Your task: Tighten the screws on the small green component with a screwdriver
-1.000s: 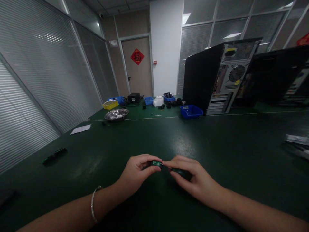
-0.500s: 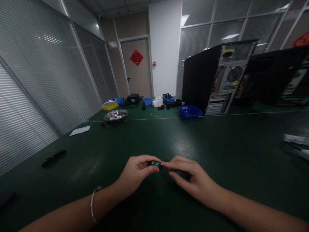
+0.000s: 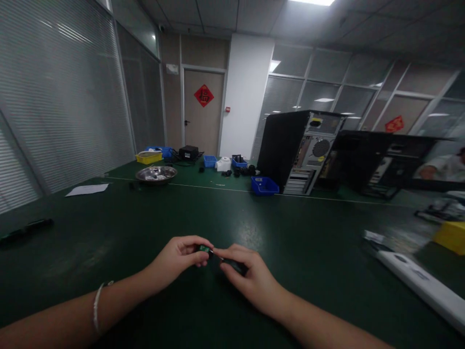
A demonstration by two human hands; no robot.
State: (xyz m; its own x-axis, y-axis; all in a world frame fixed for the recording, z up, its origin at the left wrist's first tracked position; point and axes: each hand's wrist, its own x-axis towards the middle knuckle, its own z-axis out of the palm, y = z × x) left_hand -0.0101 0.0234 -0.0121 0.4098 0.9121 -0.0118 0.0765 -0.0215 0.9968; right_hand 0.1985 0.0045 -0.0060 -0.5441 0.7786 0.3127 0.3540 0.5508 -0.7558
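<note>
Just above the green tabletop (image 3: 152, 232), my left hand (image 3: 174, 259) is closed, pinching a small part with a green circuit board (image 3: 204, 248) between thumb and fingers. My right hand (image 3: 256, 278) is wrapped around a dark-handled tool that looks like a screwdriver (image 3: 235, 265). The tool's thin metal tip points left at the end of the circuit board part, beside my right index fingertip. Whether tip and part touch is too small to tell. My right palm and fingers cover much of the handle.
Ahead stand a metal bowl (image 3: 157, 181), a blue bin (image 3: 267, 190) and a black computer tower (image 3: 281, 152). Paper (image 3: 87, 189) and a dark object (image 3: 38, 224) lie left. Toward the right are a long white object (image 3: 417, 276), a yellow box (image 3: 450, 236) and another person (image 3: 446, 167).
My view has swung right and upward, bringing the long white object, yellow box and another person into sight. Both hands keep the same hold on the circuit board part and the tool.
</note>
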